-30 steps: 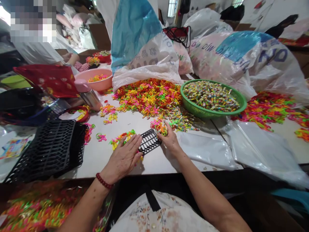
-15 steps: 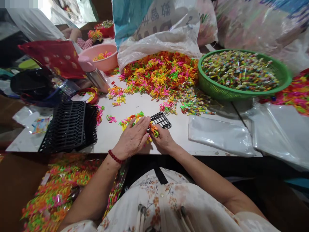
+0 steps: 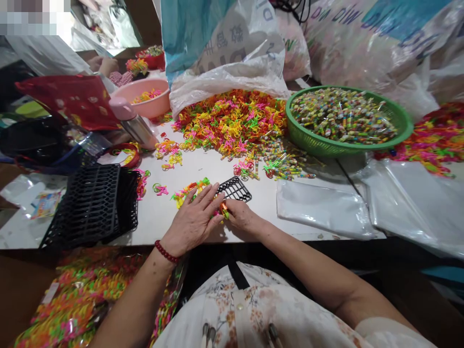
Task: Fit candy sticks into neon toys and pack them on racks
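My left hand [image 3: 197,212] lies flat, palm down and fingers stretched, over one end of a black plastic rack [image 3: 237,189] on the table. Bright plastic toy pieces [image 3: 180,197] poke out past its fingertips. Beside it my right hand [image 3: 242,216] is closed, pinching an orange-and-green toy piece [image 3: 224,210] between thumb and fingers at the rack's near edge. My palm hides the rack's left part. A loose pink-and-green toy piece [image 3: 160,189], shaped like a little bicycle, rests to the left.
Black racks [image 3: 87,203] are stacked at the left. A heap of coloured toy pieces [image 3: 232,118] spills from a large bag. Right of it stands a green basket [image 3: 406,126] of wrapped candy sticks. Clear plastic bags [image 3: 322,209] lie at the right. A thermos [image 3: 136,126] stands back left.
The camera view has shifted a little, so the scene sits lower and further left. Both hands remain at the rack; my left hand's fingers are slightly more spread.
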{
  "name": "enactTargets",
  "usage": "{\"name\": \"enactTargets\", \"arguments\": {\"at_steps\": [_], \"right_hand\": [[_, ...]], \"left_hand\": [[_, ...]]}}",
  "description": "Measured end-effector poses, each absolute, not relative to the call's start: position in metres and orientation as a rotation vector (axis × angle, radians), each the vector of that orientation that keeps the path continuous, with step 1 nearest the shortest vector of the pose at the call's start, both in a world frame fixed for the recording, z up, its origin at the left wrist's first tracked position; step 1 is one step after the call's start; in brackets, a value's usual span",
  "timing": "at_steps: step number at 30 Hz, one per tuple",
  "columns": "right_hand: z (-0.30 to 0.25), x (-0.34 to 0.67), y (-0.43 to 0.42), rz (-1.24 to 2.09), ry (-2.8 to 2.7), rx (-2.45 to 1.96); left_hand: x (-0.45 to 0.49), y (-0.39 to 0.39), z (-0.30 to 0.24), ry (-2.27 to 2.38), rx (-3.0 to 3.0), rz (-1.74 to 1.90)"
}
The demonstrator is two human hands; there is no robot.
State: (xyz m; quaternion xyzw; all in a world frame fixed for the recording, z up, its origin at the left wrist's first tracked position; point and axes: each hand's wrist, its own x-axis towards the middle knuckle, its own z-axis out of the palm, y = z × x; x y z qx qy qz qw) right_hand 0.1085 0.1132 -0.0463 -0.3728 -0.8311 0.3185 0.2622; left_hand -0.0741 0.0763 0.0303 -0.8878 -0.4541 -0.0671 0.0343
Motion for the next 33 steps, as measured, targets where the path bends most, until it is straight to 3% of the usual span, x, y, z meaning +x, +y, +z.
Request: {"name": "enactTargets", "arguments": {"at_steps": [9,14,16,23,33], "right_hand": [[-0.047,0.106,0.11,0.65,-2.449,-0.971],[-0.035,0.114,0.118,0.851,-2.345,-0.966],[-0.026,0.127,0.131,0.842,-2.233,-1.075],[-0.021,0.177,0.191,0.27,-2.06,-1.803],[-0.015,0.16,0.167,0.362,-2.114,-1.728]], "left_hand": [[-0.07,0.074,0.032,-1.386,-2.724,-0.217],[-0.073,0.076,0.031,-1.35,-2.716,-0.242],[-0.078,0.075,0.032,-1.319,-2.753,-0.236],[-0.093,0.063,0.049,-1.253,-2.944,-0.149],[-0.088,0.09,0.039,-1.552,-2.694,-0.212]]}}
